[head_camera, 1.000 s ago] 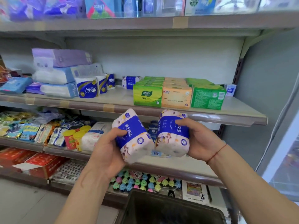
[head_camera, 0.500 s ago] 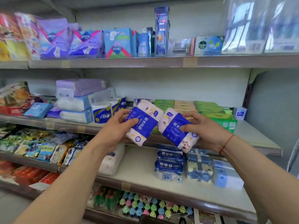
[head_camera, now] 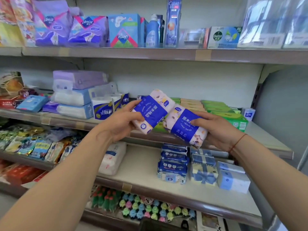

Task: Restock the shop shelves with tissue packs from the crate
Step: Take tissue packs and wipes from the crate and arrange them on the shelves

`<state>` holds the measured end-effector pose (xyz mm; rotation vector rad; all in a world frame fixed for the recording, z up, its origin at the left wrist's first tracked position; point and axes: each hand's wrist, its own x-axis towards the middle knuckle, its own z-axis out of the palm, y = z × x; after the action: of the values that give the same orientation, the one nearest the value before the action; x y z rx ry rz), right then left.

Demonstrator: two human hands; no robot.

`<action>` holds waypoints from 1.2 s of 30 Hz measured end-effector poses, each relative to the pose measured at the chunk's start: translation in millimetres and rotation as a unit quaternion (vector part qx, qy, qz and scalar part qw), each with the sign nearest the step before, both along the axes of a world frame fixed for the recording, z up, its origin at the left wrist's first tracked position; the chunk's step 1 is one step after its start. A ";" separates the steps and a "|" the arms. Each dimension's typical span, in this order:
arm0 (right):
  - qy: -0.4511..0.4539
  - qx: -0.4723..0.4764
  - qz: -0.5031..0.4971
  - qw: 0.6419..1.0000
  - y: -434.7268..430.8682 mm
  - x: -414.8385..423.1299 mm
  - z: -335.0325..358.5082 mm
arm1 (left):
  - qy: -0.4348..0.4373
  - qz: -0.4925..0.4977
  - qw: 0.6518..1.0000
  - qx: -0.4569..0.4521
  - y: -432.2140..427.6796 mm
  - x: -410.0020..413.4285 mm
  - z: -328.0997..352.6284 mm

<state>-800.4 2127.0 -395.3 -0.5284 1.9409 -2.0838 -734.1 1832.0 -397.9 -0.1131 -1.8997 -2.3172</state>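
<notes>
The shelf [head_camera: 266,139] lay bare near its right edge. The left hand [head_camera: 120,125] and the right hand [head_camera: 219,130] each gripped a tissue pack [head_camera: 152,112], best laid flat there

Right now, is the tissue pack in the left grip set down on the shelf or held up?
Held up, tilted. The left grip holds the tissue pack in front of the shelf edge, not lying on it.

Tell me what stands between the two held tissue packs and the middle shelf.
Right behind the left-hand pack and the right-hand pack, rows of green and orange tissue boxes fill the middle shelf. Toilet rolls stand to their left. Bare shelf shows at the far right end.
</notes>
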 end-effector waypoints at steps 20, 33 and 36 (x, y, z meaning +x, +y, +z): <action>0.101 0.031 -0.076 0.992 -60.2 -67.5 23.0 | 0.063 0.187 0.965 -0.171 -125.3 -127.5 9.3; 0.174 0.008 -0.096 0.980 -112.0 -99.3 38.5 | 0.033 0.275 0.865 -0.418 -123.2 -283.7 -24.0; 0.178 -0.007 -0.115 0.977 -121.4 -118.6 39.4 | 0.001 0.257 0.862 -0.438 -128.4 -312.1 -30.9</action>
<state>-919.0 2005.7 -355.9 -0.7558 2.2815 -2.2698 -1046.2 1703.6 -428.8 0.2672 -2.4342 -1.0079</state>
